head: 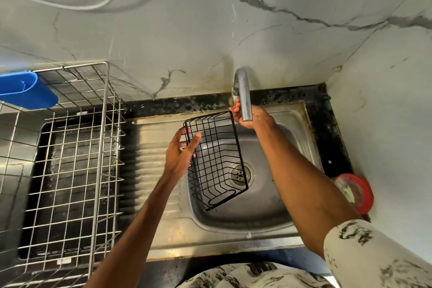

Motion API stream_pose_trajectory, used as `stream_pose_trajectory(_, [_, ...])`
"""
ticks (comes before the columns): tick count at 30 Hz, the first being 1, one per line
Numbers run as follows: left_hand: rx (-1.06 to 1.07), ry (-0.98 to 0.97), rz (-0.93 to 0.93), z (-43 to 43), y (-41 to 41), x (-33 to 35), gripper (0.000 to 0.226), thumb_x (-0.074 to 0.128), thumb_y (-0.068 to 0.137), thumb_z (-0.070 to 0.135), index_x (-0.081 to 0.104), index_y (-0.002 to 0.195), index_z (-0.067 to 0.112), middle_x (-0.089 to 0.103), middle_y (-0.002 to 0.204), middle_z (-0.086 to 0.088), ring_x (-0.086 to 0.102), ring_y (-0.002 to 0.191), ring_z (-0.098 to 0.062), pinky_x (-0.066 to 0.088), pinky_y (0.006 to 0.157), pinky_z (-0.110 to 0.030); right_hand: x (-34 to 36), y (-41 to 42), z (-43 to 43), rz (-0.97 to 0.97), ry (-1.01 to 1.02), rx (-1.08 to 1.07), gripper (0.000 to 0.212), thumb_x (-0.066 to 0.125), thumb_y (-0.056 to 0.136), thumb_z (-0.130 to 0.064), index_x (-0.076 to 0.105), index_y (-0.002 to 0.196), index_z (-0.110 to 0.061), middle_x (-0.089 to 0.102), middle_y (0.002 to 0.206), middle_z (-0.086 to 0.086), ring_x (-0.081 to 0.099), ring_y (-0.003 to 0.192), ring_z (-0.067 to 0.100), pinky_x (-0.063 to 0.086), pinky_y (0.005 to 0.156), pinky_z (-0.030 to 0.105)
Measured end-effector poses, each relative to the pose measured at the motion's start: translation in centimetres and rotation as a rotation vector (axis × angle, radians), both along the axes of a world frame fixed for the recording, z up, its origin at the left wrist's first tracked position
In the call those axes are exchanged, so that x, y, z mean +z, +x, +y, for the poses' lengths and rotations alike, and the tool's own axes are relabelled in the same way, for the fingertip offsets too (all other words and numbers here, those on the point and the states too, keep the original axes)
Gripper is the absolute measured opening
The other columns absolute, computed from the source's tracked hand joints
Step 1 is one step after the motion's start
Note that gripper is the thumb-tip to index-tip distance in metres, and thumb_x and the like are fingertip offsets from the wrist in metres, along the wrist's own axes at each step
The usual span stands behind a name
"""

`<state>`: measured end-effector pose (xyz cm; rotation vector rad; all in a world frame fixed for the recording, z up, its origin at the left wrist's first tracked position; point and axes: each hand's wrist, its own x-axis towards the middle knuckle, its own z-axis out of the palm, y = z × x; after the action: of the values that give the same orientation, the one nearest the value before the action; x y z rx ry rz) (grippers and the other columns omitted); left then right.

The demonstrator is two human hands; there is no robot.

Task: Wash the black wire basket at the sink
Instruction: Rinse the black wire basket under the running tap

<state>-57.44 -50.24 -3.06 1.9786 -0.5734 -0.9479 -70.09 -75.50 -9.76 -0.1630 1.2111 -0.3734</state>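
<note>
The black wire basket [217, 161] hangs tilted over the steel sink bowl [264, 196], its open side facing me. My left hand [181, 154] grips its upper left rim, thumb inside the wires. My right hand [251, 116] reaches behind the chrome tap spout [244, 93], fingers curled near the tap's base; the spout hides part of the hand. No water is visible running from the spout. The drain strainer [240, 173] shows through the basket wires.
A large steel wire dish rack [77, 161] stands left of the ribbed drainboard [149, 154], with a blue plastic holder [28, 90] on its far corner. A red round container [355, 192] sits at the right counter corner. Marble walls close in behind and right.
</note>
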Motion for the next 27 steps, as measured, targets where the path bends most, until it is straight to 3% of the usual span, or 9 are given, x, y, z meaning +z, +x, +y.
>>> stream_pose_trajectory(3, [-0.006,-0.002,0.016,0.2,0.0,-0.1,0.059,0.063,0.091,0.062,0.053,0.14,0.031,0.07,0.111,0.009,0.072,0.104,-0.024,0.057,0.065,-0.03,-0.9,0.2,-0.2,-0.013,-0.002,0.005,0.046,0.043,0.108,-0.025,0.041,0.148,-0.002,0.067,0.07,0.022,0.067,0.049,0.032,0.056,0.046,0.036])
stream_pose_trajectory(6, [-0.004,-0.009,0.028,0.2,-0.1,0.0,0.056,0.063,0.092,0.06,0.054,0.139,0.031,0.071,0.112,0.007,0.071,0.106,-0.025,0.058,0.066,-0.031,-0.8,-0.1,0.2,0.018,-0.019,0.019,0.047,0.05,0.105,-0.021,0.038,0.148,-0.005,0.065,0.096,0.021,0.07,0.056,0.033,0.057,0.051,0.038])
stream_pose_trajectory(9, [-0.009,-0.037,0.027,0.2,-0.2,0.2,0.059,0.063,0.09,0.062,0.055,0.139,0.03,0.072,0.117,0.004,0.071,0.107,-0.023,0.059,0.068,-0.031,2.8,-1.1,2.5,-0.033,-0.132,0.081,0.034,0.046,0.105,-0.018,0.053,0.135,-0.002,0.068,0.112,0.017,0.073,0.085,0.028,0.057,0.064,0.035])
stream_pose_trajectory(11, [-0.005,-0.048,0.019,0.4,-0.1,0.1,0.062,0.064,0.089,0.066,0.054,0.14,0.031,0.073,0.119,0.003,0.071,0.108,-0.019,0.062,0.074,-0.035,4.9,-2.1,4.5,0.116,-0.366,0.237,0.03,0.047,0.105,-0.016,0.059,0.129,-0.002,0.073,0.113,0.015,0.073,0.1,0.025,0.055,0.068,0.029])
stream_pose_trajectory(14, [0.005,-0.03,0.021,0.9,-0.4,0.0,0.067,0.063,0.086,0.07,0.054,0.141,0.032,0.073,0.116,0.004,0.071,0.106,-0.019,0.062,0.078,-0.039,6.8,-4.4,7.6,0.364,-0.726,0.501,0.024,0.055,0.101,-0.008,0.067,0.122,-0.006,0.075,0.112,0.006,0.071,0.092,0.01,0.05,0.067,0.018])
stream_pose_trajectory(16, [0.013,-0.013,0.035,1.2,-0.9,0.3,0.063,0.064,0.088,0.069,0.055,0.14,0.034,0.074,0.115,0.003,0.073,0.102,-0.02,0.061,0.076,-0.038,6.9,-5.9,9.2,0.396,-0.834,0.605,0.026,0.056,0.097,0.002,0.07,0.118,-0.004,0.074,0.114,0.007,0.07,0.1,0.015,0.056,0.078,0.021])
stream_pose_trajectory(21, [0.025,0.001,0.042,1.9,-2.4,2.1,0.052,0.063,0.092,0.063,0.059,0.136,0.037,0.074,0.1,0.008,0.076,0.089,-0.022,0.054,0.058,-0.027,7.7,-7.5,11.8,0.538,-1.004,0.613,0.034,0.062,0.088,0.014,0.073,0.115,-0.003,0.076,0.108,0.01,0.072,0.091,0.015,0.061,0.085,0.028])
stream_pose_trajectory(25, [0.044,-0.023,0.043,2.6,-3.0,3.3,0.054,0.064,0.092,0.064,0.057,0.138,0.035,0.076,0.099,0.007,0.075,0.081,-0.019,0.051,0.051,-0.025,9.4,-8.4,12.9,0.593,-1.151,0.549,0.028,0.068,0.087,0.01,0.076,0.11,-0.004,0.077,0.104,0.01,0.074,0.084,0.013,0.058,0.077,0.014])
stream_pose_trajectory(27, [0.055,-0.032,0.051,2.8,-3.3,3.8,0.057,0.064,0.091,0.066,0.057,0.138,0.035,0.077,0.1,0.005,0.075,0.08,-0.019,0.052,0.051,-0.026,10.5,-9.0,13.3,0.601,-1.219,0.49,0.023,0.069,0.089,0.006,0.076,0.108,-0.005,0.078,0.101,0.01,0.074,0.081,0.01,0.06,0.077,0.018])
